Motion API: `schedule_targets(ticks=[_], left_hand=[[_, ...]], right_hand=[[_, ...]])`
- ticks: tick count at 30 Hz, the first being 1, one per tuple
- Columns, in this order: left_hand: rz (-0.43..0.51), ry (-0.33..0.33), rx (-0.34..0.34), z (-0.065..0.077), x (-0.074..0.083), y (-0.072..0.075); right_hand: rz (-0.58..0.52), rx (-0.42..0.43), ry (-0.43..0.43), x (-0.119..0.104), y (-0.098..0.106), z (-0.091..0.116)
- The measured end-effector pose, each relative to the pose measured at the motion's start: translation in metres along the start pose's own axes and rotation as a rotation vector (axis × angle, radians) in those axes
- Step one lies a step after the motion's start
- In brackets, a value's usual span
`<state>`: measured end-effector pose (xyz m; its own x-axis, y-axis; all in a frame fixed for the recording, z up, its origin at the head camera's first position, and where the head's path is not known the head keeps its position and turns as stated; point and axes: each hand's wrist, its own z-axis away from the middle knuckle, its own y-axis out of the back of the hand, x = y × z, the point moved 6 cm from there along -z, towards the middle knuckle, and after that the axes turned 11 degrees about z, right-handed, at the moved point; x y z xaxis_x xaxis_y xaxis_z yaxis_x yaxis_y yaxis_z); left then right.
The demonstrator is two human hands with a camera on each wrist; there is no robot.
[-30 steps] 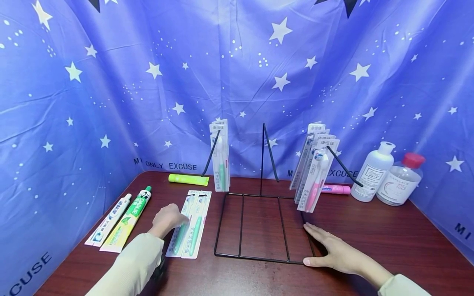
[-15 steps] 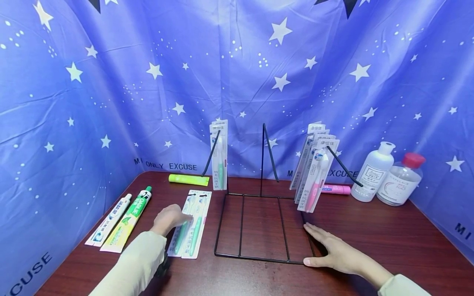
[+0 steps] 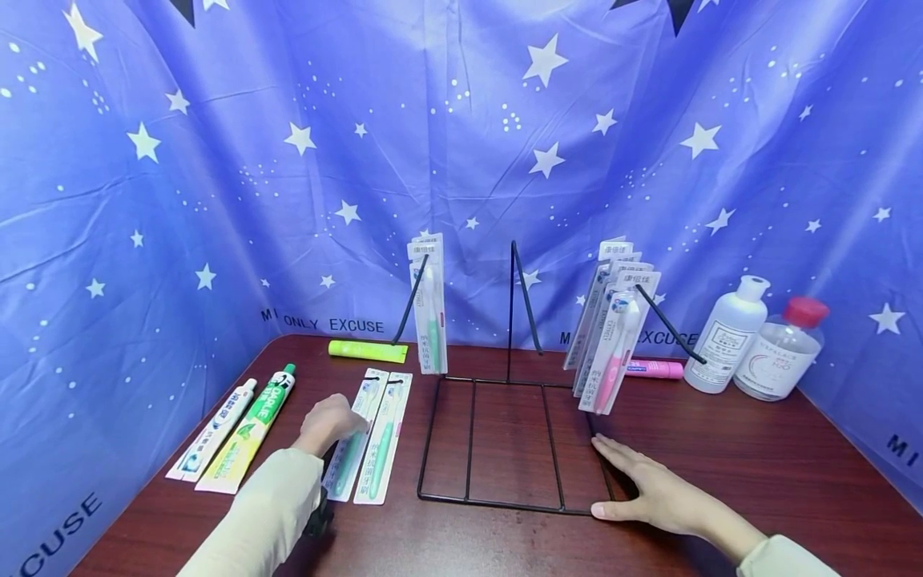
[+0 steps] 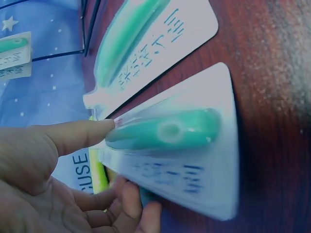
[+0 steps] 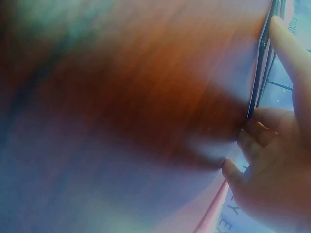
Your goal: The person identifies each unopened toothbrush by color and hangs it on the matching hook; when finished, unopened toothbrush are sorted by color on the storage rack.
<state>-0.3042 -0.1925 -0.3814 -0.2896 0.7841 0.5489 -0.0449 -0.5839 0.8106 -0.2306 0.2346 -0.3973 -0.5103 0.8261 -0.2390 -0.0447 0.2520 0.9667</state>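
Observation:
My left hand pinches a packaged green toothbrush by its side edge. In the left wrist view the thumb lies on top of this pack while the other fingers curl beneath it. A second green toothbrush pack lies just to its right on the table. My right hand rests with its fingers extended at the right side of the black wire rack. Toothbrush packs hang from the rack's left hook and right hook; the middle hook is bare.
Two toothpaste tubes, one white and one green and yellow, lie at the left. A yellow-green tube and a pink tube lie behind the rack. A white bottle and a red-capped bottle stand at the right.
The pinched toothbrush pack has shifted slightly left, so a narrow gap shows between the two packs. The packs on the left hook sway a little. My right hand has stayed put.

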Motion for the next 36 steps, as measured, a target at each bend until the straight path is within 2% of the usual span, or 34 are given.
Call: schedule_targets(ticks=[8, 17, 23, 28, 36], left_hand=[[0.192, 0.078, -0.039, -0.003, -0.015, 0.0], [0.31, 0.015, 0.002, -0.01, -0.031, 0.0], [0.379, -0.081, 0.033, -0.011, -0.03, 0.005], [0.463, -0.194, 0.019, -0.006, -0.022, 0.012], [0.572, -0.355, -0.049, 0.017, -0.002, 0.022]], right_hand=[[-0.003, 0.002, -0.001, 0.001, -0.002, 0.001], [-0.004, 0.001, 0.002, 0.001, -0.001, 0.001], [-0.01, -0.002, -0.015, 0.001, -0.001, 0.001], [0.007, 0.004, -0.02, 0.002, -0.002, 0.0], [-0.002, -0.006, 0.002, 0.001, 0.0, -0.001]])
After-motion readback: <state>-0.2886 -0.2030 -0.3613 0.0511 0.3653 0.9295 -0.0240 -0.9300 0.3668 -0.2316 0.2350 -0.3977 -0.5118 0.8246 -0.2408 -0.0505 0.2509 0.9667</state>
